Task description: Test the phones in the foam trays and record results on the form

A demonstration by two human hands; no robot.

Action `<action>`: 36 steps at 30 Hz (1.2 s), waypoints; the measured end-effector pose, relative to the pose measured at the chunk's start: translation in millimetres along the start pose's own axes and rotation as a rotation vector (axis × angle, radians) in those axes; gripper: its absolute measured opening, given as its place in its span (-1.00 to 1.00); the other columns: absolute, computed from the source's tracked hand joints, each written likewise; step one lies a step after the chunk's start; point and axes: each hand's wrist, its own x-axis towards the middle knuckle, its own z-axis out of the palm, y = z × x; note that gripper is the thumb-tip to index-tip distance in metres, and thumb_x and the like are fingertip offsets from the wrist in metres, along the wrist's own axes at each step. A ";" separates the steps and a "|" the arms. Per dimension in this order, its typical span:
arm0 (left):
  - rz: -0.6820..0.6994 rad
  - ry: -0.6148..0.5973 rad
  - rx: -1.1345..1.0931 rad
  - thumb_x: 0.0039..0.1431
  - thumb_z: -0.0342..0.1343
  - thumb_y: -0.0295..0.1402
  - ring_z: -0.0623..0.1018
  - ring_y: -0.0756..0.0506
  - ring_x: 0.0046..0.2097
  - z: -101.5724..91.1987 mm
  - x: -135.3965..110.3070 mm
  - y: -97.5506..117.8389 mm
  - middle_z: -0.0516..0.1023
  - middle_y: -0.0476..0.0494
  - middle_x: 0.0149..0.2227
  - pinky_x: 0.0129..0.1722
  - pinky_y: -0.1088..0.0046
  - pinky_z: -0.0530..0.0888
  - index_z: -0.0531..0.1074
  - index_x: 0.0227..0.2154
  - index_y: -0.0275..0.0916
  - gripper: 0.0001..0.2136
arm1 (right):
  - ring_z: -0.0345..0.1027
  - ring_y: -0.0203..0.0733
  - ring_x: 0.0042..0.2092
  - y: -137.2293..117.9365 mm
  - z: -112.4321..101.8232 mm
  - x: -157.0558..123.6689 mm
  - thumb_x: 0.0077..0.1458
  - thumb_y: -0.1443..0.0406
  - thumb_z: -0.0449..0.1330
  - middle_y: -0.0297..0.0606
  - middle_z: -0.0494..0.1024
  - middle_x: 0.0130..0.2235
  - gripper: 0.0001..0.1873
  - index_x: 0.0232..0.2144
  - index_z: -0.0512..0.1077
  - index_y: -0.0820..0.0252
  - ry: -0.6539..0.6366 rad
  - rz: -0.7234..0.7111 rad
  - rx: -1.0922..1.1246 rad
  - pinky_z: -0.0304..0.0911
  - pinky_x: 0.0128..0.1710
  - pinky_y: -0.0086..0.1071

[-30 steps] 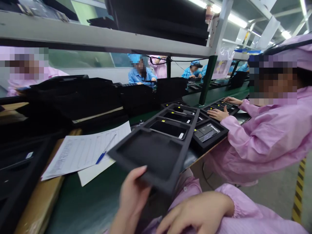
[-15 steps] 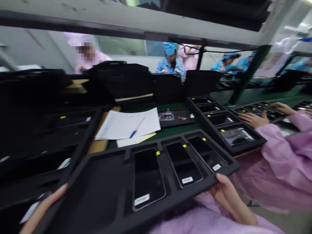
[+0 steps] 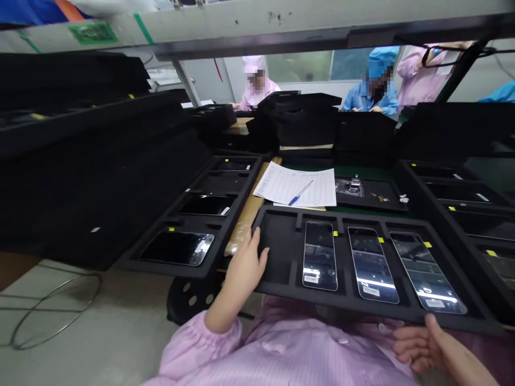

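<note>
I hold a black foam tray level in front of my chest. Three phones lie in its right slots: one, one and one. The leftmost slot is bare. My left hand grips the tray's left end, thumb over the rim into the bare slot. My right hand holds the near right edge from below, fingers curled under, thumb on the rim.
Another black tray with phones lies to the left, and one more to the right. A printed sheet with a blue pen lies on the green bench. Black tray stacks rise at the left. Other workers sit beyond.
The tray has swung from tilted to level and shifted right. My view has turned left, so the pink-sleeved neighbour is out of sight. My left hand now grips the tray's left end.
</note>
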 end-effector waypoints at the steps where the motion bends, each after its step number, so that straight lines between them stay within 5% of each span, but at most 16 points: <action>1: 0.055 0.025 0.088 0.16 0.11 -0.31 0.05 -0.34 0.43 4.5 -4.1 3.5 0.14 -0.40 0.38 0.39 -0.06 0.02 0.39 0.15 -0.35 -0.52 | 0.58 0.10 -0.31 -1.9 0.8 -1.2 0.02 -0.29 0.12 0.02 0.66 -0.35 -0.39 -0.44 0.63 0.03 -0.020 -0.017 -0.029 0.47 -0.38 -0.16; 4: 0.202 0.031 0.440 0.26 -0.09 -0.47 0.06 -0.35 0.43 9.7 -9.6 13.2 0.19 -0.44 0.36 0.35 -0.08 0.17 0.39 0.16 -0.39 -0.57 | 0.56 0.07 -0.26 -11.7 10.1 -8.9 0.03 -0.24 0.20 -0.01 0.66 -0.30 -0.41 -0.32 0.66 0.10 -0.082 -0.139 -0.132 0.47 -0.30 -0.17; 9: 0.191 -0.049 0.824 0.24 -0.23 -0.54 0.12 -0.53 0.38 -3.7 1.7 9.1 0.25 -0.55 0.30 0.21 -0.38 0.21 0.44 0.13 -0.41 -0.51 | 0.55 -0.06 -0.25 -42.7 25.3 -20.0 0.18 -0.12 0.17 -0.11 0.66 -0.28 -0.50 -0.21 0.60 0.15 -0.125 -0.411 -0.286 0.46 -0.22 -0.21; 11: 0.242 -0.056 0.855 0.27 -0.24 -0.49 0.12 -0.58 0.37 -9.6 10.5 3.0 0.25 -0.59 0.29 0.18 -0.41 0.22 0.44 0.13 -0.44 -0.52 | 0.55 -0.07 -0.26 -54.3 18.9 -18.1 0.24 -0.11 0.10 -0.10 0.65 -0.26 -0.49 -0.18 0.57 0.17 0.031 -0.538 -0.300 0.46 -0.30 -0.24; 14: 0.291 -0.030 0.897 0.32 -0.26 -0.41 0.13 -0.59 0.36 -14.2 19.4 5.1 0.29 -0.57 0.28 0.13 -0.41 0.28 0.48 0.08 -0.39 -0.53 | 0.51 0.05 -0.13 -67.4 1.0 -10.0 0.31 -0.05 0.02 0.00 0.62 -0.12 -0.49 -0.11 0.54 0.22 0.545 -0.708 -0.646 0.44 -0.21 -0.12; 17: 0.350 -0.086 0.934 0.34 -0.24 -0.29 0.20 -0.57 0.34 -8.8 18.8 30.9 0.36 -0.57 0.23 0.12 -0.32 0.34 0.48 0.05 -0.41 -0.53 | 0.45 0.26 -0.08 -79.9 -10.2 5.6 0.32 0.00 0.05 0.19 0.58 -0.16 -0.44 -0.07 0.51 0.44 0.873 -0.595 -1.246 0.37 -0.13 0.03; 20: 0.452 -0.290 0.827 0.33 -0.16 -0.25 0.34 -0.40 0.30 15.2 16.9 69.1 0.38 -0.49 0.24 0.21 -0.02 0.38 0.36 0.16 -0.44 -0.52 | 0.45 0.30 -0.12 -95.5 -9.0 26.2 0.25 -0.07 0.14 0.24 0.56 -0.22 -0.27 0.05 0.42 0.60 0.869 -0.430 -1.566 0.36 -0.23 -0.05; 23: 0.483 -0.469 0.742 0.33 -0.08 -0.21 0.32 -0.31 0.32 52.7 20.7 97.6 0.32 -0.45 0.29 0.23 0.10 0.38 0.26 0.24 -0.41 -0.49 | 0.44 0.29 -0.08 -111.6 -5.0 42.9 0.21 -0.16 0.11 0.27 0.55 -0.16 -0.10 0.18 0.30 0.62 0.851 -0.382 -1.654 0.34 -0.22 -0.11; 27: 0.431 -0.493 0.669 0.29 -0.04 -0.33 0.14 -0.35 0.40 94.2 29.3 107.6 0.16 -0.46 0.37 0.30 -0.04 0.24 0.22 0.27 -0.41 -0.48 | 0.42 0.29 -0.03 -123.3 -5.1 52.1 0.22 -0.20 0.06 0.26 0.55 -0.13 -0.07 0.20 0.27 0.60 0.839 -0.321 -1.664 0.32 -0.18 -0.12; 30: 0.385 -0.482 0.635 0.27 -0.07 -0.36 0.15 -0.36 0.40 106.4 31.4 105.3 0.18 -0.42 0.36 0.25 -0.17 0.27 0.22 0.26 -0.39 -0.49 | 0.40 0.29 -0.01 -122.7 -4.1 53.1 0.23 -0.19 0.04 0.26 0.54 -0.10 -0.08 0.23 0.24 0.56 0.855 -0.301 -1.654 0.30 -0.18 -0.12; 36: 0.378 -0.373 0.575 0.15 0.03 -0.36 0.25 -0.37 0.34 109.6 27.2 106.6 0.29 -0.43 0.29 0.23 -0.09 0.34 0.34 0.16 -0.37 -0.51 | 0.37 0.29 -0.02 -117.6 3.5 55.0 0.28 -0.15 0.02 0.32 0.51 -0.08 -0.11 0.25 0.20 0.59 0.919 -0.238 -1.623 0.25 -0.22 -0.15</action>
